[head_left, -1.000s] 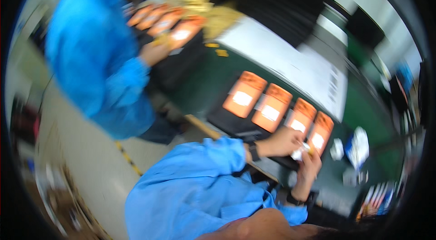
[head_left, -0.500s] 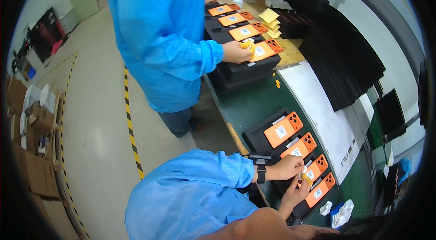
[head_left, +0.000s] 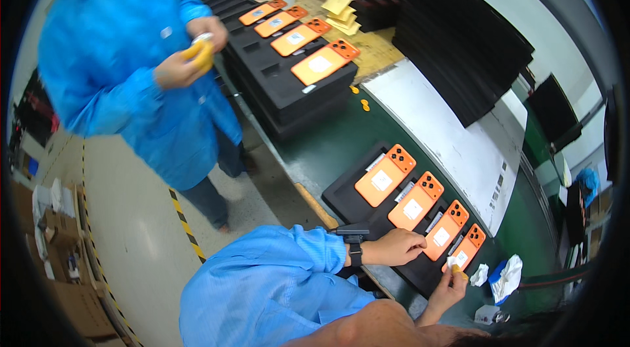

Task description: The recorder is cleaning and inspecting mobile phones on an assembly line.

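Left hand (head_left: 398, 246) rested flat, fingers loosely curled, on the black tray (head_left: 348, 191) at the bench's near edge, touching the third orange phone back (head_left: 445, 230). Right hand (head_left: 451, 285) pinched shut on a small white wipe (head_left: 453, 262) against the fourth orange phone back (head_left: 467, 249). Crumpled white and blue cloths (head_left: 502, 276) lay just beside. Farther along, a co-worker's hands (head_left: 187, 52) held something yellow.

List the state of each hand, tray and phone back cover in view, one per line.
Left hand: resting on the near black tray, beside an orange back cover.
Right hand: pinching a small white-and-yellow piece at the endmost cover.
Near tray: four orange covers, face up.
Far tray stack: four covers on top.
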A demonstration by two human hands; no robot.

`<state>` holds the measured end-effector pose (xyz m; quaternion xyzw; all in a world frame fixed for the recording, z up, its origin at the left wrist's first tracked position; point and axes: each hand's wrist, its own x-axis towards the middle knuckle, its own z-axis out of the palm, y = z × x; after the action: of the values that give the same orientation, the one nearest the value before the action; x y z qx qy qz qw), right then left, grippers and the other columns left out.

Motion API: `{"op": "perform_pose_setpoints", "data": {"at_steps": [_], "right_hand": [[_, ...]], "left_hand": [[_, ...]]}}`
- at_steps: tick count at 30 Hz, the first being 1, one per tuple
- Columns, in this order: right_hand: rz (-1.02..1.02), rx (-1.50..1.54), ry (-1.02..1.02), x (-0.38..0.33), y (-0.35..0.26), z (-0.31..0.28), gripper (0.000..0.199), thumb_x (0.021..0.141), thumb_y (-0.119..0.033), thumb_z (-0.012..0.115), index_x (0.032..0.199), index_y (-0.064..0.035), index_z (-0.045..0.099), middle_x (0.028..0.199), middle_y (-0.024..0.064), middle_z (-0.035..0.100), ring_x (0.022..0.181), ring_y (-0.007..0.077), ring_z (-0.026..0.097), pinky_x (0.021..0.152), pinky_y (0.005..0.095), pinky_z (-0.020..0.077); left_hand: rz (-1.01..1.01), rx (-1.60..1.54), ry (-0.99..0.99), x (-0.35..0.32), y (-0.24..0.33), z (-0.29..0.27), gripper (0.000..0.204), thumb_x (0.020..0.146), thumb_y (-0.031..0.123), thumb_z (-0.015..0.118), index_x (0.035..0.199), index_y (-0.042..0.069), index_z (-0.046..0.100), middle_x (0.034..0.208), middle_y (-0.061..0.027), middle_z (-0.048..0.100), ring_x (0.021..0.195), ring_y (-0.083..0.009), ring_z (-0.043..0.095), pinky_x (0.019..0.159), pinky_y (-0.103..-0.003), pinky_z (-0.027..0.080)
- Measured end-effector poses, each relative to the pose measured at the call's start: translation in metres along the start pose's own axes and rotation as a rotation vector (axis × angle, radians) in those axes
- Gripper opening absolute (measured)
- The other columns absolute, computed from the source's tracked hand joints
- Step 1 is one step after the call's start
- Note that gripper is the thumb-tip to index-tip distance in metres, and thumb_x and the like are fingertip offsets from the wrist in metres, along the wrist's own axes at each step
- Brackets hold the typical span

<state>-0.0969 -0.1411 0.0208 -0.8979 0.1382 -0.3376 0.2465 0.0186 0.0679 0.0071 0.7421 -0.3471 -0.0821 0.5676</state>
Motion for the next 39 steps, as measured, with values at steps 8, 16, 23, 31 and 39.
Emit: {"op": "perform_pose_setpoints", "data": {"at_steps": [8, 16, 23, 31, 39], "right_hand": [[0.17, -0.311, 0.164, 0.005, 0.025, -0.081, 0.013, 0.088, -0.003, 0.067, 0.099, 0.0012, 0.071, 0.085, 0.0144, 0.065, 0.077, 0.0307, 0.061, 0.068, 0.0385, 0.0471], [0.316, -0.654, 0.47, 0.027, 0.073, -0.14, 0.014, 0.089, -0.016, 0.068, 0.097, -0.0055, 0.073, 0.081, 0.0128, 0.061, 0.072, 0.0286, 0.061, 0.063, 0.0396, 0.0462], [0.348, -0.928, 0.502, 0.028, 0.133, -0.175, 0.012, 0.085, -0.018, 0.069, 0.093, -0.0098, 0.074, 0.082, 0.013, 0.063, 0.078, 0.0328, 0.062, 0.067, 0.0448, 0.0485], [0.359, -1.007, 0.323, 0.03, 0.148, -0.167, 0.015, 0.085, -0.022, 0.069, 0.088, -0.0082, 0.074, 0.084, 0.0146, 0.065, 0.085, 0.0332, 0.063, 0.071, 0.0447, 0.0514], [0.353, -1.031, 0.279, 0.031, 0.147, -0.169, 0.017, 0.087, -0.024, 0.067, 0.086, -0.0081, 0.074, 0.084, 0.0147, 0.065, 0.083, 0.0332, 0.062, 0.072, 0.0451, 0.0501]], "left_hand": [[0.076, -0.073, -0.03, 0.011, 0.004, -0.003, 0.014, 0.087, 0.012, 0.068, 0.097, 0.004, 0.072, 0.09, -0.0138, 0.072, 0.081, -0.0285, 0.07, 0.071, -0.037, 0.056], [0.053, -0.047, -0.057, 0.012, 0.01, -0.011, 0.01, 0.086, 0.002, 0.067, 0.094, -0.002, 0.07, 0.081, -0.0123, 0.069, 0.069, -0.0194, 0.066, 0.064, -0.029, 0.052], [0.017, -0.067, -0.053, 0.004, 0.007, -0.009, 0.009, 0.086, 0.002, 0.067, 0.093, -0.002, 0.07, 0.08, -0.0129, 0.069, 0.068, -0.0211, 0.066, 0.063, -0.03, 0.051], [-0.02, -0.076, -0.047, 0.008, 0.009, -0.012, 0.01, 0.086, 0.003, 0.067, 0.095, -0.002, 0.07, 0.078, -0.0118, 0.068, 0.067, -0.02, 0.066, 0.063, -0.029, 0.051], [-0.009, -0.073, -0.087, 0.01, 0.006, -0.012, 0.012, 0.089, 0.001, 0.064, 0.098, -0.003, 0.07, 0.082, -0.0119, 0.07, 0.074, -0.0157, 0.068, 0.067, -0.026, 0.052]]}}
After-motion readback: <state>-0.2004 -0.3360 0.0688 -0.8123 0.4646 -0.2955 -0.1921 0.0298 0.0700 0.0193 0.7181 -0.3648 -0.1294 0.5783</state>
